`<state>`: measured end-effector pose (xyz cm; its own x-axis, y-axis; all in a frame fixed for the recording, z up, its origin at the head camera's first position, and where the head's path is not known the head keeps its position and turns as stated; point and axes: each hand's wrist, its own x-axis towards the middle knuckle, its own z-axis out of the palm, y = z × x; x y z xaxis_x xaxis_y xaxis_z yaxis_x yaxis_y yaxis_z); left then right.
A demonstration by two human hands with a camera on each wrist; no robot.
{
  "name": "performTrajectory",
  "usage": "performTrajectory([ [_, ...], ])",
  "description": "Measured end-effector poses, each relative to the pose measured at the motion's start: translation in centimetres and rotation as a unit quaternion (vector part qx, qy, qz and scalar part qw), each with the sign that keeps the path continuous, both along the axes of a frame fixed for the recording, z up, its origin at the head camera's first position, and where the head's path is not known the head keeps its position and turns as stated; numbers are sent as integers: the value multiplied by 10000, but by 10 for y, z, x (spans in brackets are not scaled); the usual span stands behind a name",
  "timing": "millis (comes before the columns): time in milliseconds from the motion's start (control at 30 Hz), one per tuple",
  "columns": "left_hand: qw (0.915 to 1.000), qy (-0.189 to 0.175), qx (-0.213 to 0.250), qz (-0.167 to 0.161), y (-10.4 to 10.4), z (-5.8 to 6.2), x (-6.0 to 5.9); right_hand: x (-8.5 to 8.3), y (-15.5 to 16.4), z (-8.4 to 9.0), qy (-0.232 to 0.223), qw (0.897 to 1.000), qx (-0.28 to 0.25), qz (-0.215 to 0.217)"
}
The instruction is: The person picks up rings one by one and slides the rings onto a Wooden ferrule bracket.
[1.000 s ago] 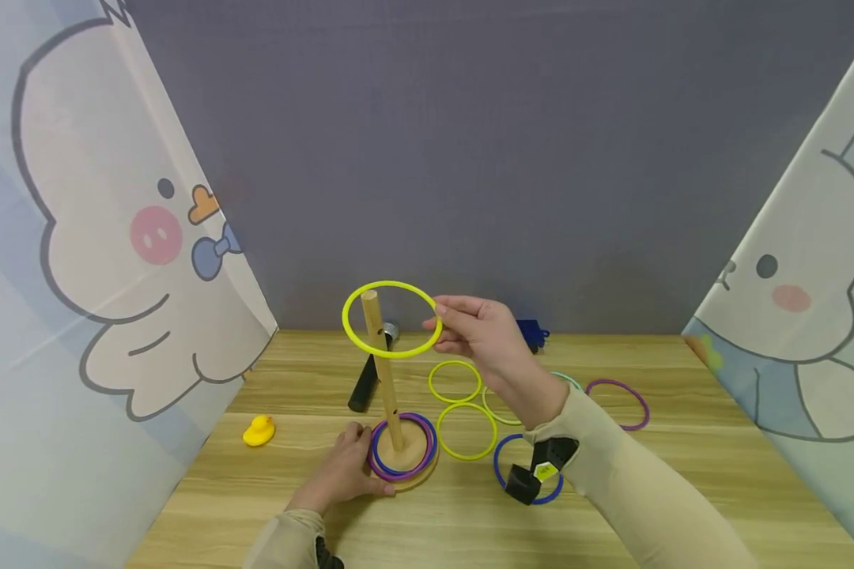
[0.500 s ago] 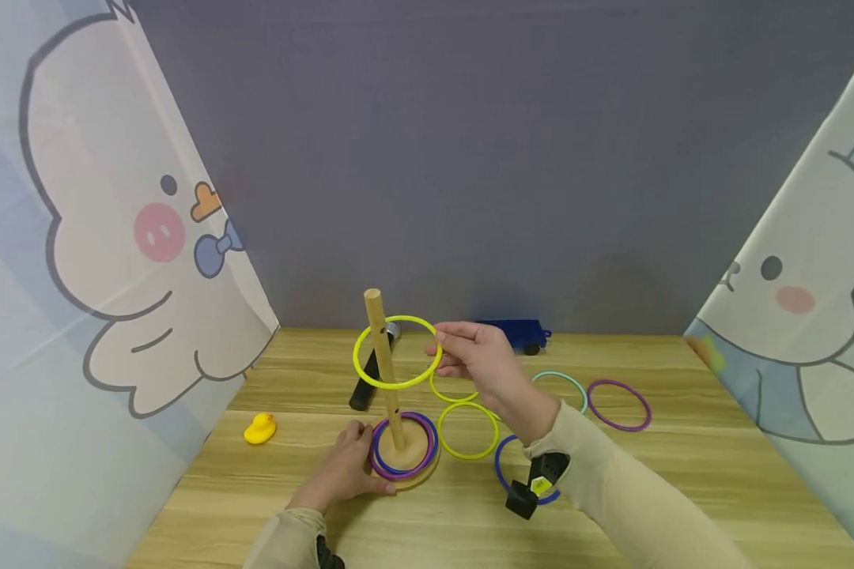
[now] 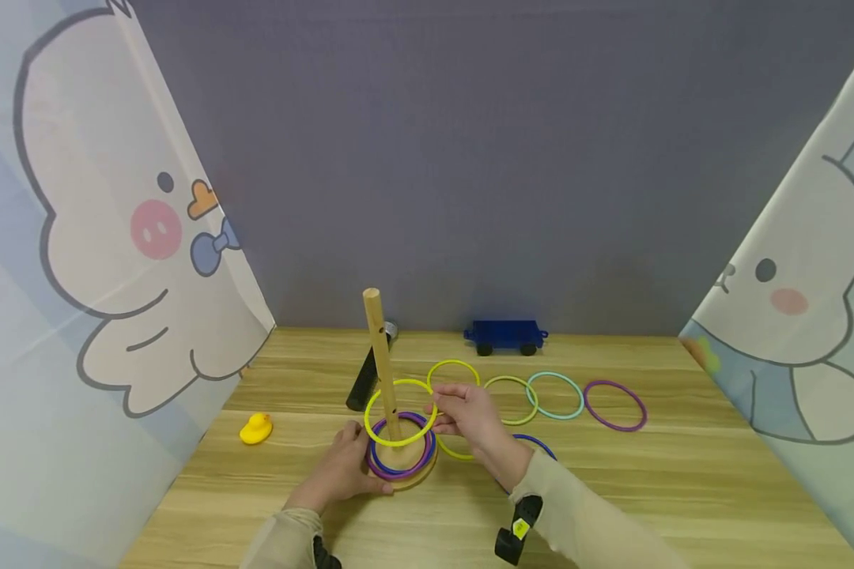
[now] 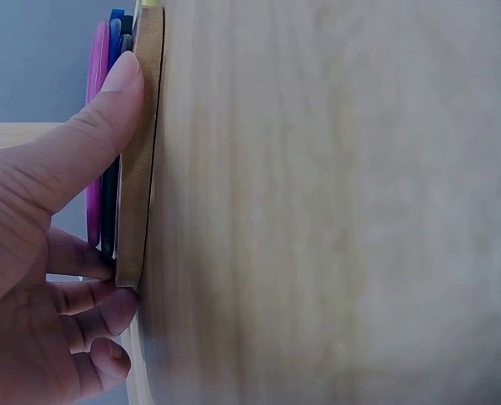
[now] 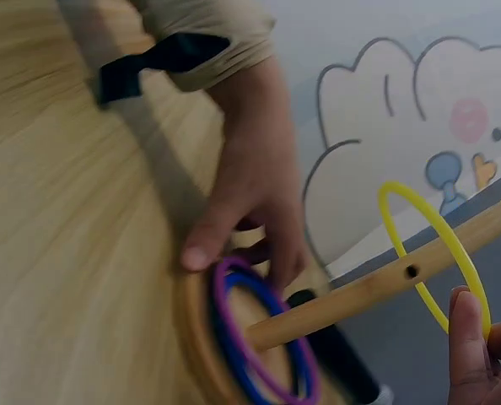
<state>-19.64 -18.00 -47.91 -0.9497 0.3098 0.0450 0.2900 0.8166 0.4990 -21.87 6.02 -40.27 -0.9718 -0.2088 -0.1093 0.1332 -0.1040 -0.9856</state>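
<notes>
In the head view, my right hand [image 3: 470, 415] pinches a yellow ring [image 3: 398, 444] between thumb and fingers. The ring encircles the lower part of an upright wooden peg [image 3: 379, 340], above the base. My left hand [image 3: 338, 466] grips the left edge of the peg stand's round base [image 3: 402, 456]. A purple ring [image 3: 387, 476] and a blue ring [image 3: 379, 465] lie around the foot of the peg. From the left wrist, my thumb and curled fingers show against the rim of the base [image 4: 141, 186]. The right wrist view shows the yellow ring [image 5: 440, 221] tilted around the peg [image 5: 360, 295].
Right of the stand lie loose rings: two yellow [image 3: 452, 362], one yellow-green [image 3: 510, 378], one turquoise [image 3: 555, 373], one purple [image 3: 615, 382] and one blue [image 3: 542, 444], partly hidden. Behind are a blue toy wagon [image 3: 505, 335] and a black-handled object [image 3: 364, 385]. A rubber duck [image 3: 256, 429] sits left.
My right hand has lowered the yellow ring from the top of the peg to near its base. My left hand has stayed on the stand's base.
</notes>
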Motion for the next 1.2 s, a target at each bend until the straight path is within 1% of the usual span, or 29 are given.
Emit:
performTrajectory([
  [167,9999,82,-83,-40,-1,-3,-2,-1,0,-29,-144,9997,167,-66],
  [267,9998,127,-128,-51,-1,-4,-3,-2,-1,-42,-282,9993,231,-27],
  [433,9998,112,-172,-41,1,-3,-2,-5,-3,-55,-357,9990,255,-86],
  [600,9998,46,-182,-25,1,-1,-2,-6,-5,-68,-267,9989,363,122],
  [667,9999,1,-153,-15,1,-1,-2,-6,-5,-73,-148,9985,494,171],
  [800,9999,-5,-154,-1,1,-2,-3,-7,-5,-76,176,9966,810,17],
  [967,9998,97,-186,-23,-1,-4,-4,-9,2,-76,626,9904,1226,-110],
  [1067,9998,96,-181,-22,-1,-5,-5,-12,13,-75,800,9849,1524,-180],
  [1200,9998,79,-186,5,0,-4,-4,-16,31,-73,836,9751,2007,-440],
])
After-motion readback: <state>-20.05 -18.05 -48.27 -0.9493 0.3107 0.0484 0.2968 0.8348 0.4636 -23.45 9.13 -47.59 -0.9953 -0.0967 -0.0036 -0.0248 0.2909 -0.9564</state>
